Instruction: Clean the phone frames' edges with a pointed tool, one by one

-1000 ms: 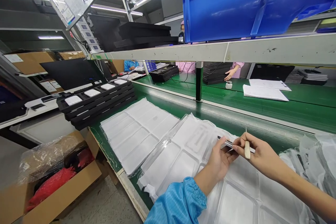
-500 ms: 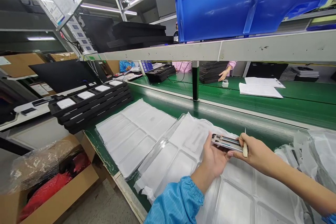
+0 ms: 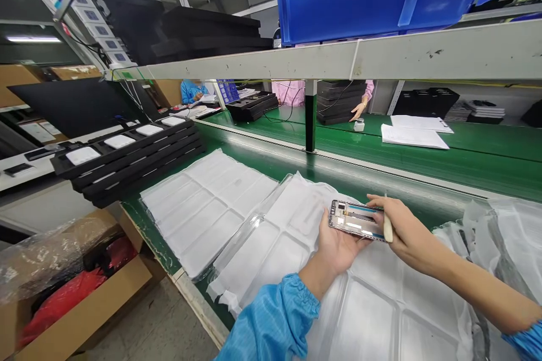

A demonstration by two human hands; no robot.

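My left hand (image 3: 339, 245) is closed round the lower left side of an opened phone frame (image 3: 353, 220), its inner side facing up. Silvery metal, blue strips and a dark ribbon show inside the frame. At the frame's right end, my right hand (image 3: 404, 231) grips a small cream-coloured hand tool (image 3: 387, 228); its thin tip sticks up past the fingers. Those fingers are at the frame's edge, and whether they also hold it I cannot tell. Beneath both hands lies a clear plastic tray (image 3: 375, 316) with white film and rectangular pockets.
A second film-covered tray (image 3: 212, 197) lies to the left. Black trays (image 3: 139, 161) holding white pieces are stacked beyond it. Crumpled clear trays (image 3: 508, 248) stand at right. A shelf beam (image 3: 237, 63) with a blue bin (image 3: 347, 0) crosses above. Across the green bench (image 3: 339, 138) is a co-worker's hand (image 3: 359, 111).
The phone frame has been tilted so its inner face shows more fully. Both hands have shifted slightly left and up in the view, and the camera has turned a little.
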